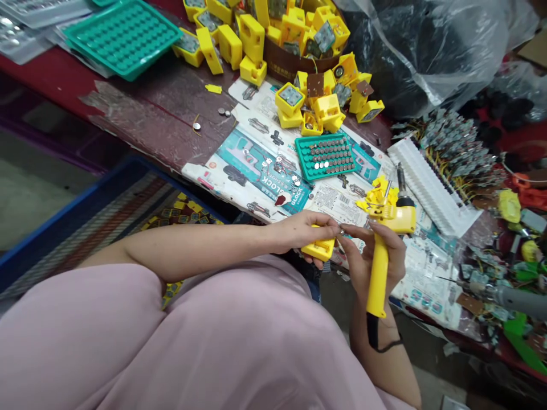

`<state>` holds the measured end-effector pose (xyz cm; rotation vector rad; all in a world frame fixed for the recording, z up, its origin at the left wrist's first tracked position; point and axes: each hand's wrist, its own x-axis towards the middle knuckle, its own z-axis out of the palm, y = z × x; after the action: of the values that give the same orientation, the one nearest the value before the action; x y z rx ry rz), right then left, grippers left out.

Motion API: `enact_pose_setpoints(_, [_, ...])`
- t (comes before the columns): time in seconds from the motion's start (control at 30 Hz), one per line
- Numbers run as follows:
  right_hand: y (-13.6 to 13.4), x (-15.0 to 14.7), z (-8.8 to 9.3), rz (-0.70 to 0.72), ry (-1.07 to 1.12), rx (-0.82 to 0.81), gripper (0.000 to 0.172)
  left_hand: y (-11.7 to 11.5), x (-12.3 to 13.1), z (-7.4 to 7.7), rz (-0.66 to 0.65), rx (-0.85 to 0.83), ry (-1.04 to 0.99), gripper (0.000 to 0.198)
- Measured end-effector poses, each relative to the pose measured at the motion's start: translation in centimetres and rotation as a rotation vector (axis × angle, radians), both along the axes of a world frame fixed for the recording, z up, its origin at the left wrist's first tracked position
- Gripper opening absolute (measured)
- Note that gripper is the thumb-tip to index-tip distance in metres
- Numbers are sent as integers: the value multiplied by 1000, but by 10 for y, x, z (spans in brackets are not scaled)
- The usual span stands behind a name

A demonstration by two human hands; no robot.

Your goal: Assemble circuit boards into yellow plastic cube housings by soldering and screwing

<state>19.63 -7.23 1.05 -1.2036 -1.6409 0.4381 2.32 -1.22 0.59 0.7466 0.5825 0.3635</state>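
My left hand [303,234] grips a small yellow plastic housing [318,249] at the table's near edge. My right hand [372,257] is wrapped round the yellow handle of a soldering gun [382,250], whose tip points up and away. Its thumb and forefinger pinch a tiny metal part [342,232] against the housing. Just beyond the hands lies a small teal tray [326,155] holding several button cells.
Several yellow housings [252,40] are heaped at the back round a brown tub [290,64]. A large teal tray [123,35] sits far left, a white rack [431,185] of wired boards right. Printed cards [256,165] cover the table. A blue crate [85,210] stands below left.
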Motion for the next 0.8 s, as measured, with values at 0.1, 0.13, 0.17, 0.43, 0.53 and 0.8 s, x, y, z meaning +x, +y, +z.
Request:
enact_pose_setpoints(0.1, [1, -2, -1, -5, 40, 2, 67, -1, 1, -2, 4, 15, -14, 70])
enact_pose_setpoints(0.13, [1, -2, -1, -13, 59, 3, 67, -1, 1, -3, 2, 19, -19, 69])
enact_pose_setpoints(0.17, [1, -3, -1, -23, 79, 4, 66, -1, 2, -3, 0, 21, -25, 68])
enact_pose_setpoints(0.43, [4, -8, 1, -253, 220, -13, 52, -3, 0, 2, 180, -93, -13, 33])
enact_pose_setpoints(0.53, [6, -9, -1, -258, 233, -68, 50, -3, -2, 1, 299, -115, 24, 58])
enact_pose_setpoints(0.8, [5, -4, -8, -170, 153, -90, 51, -7, -3, -15, 271, 254, 74, 66])
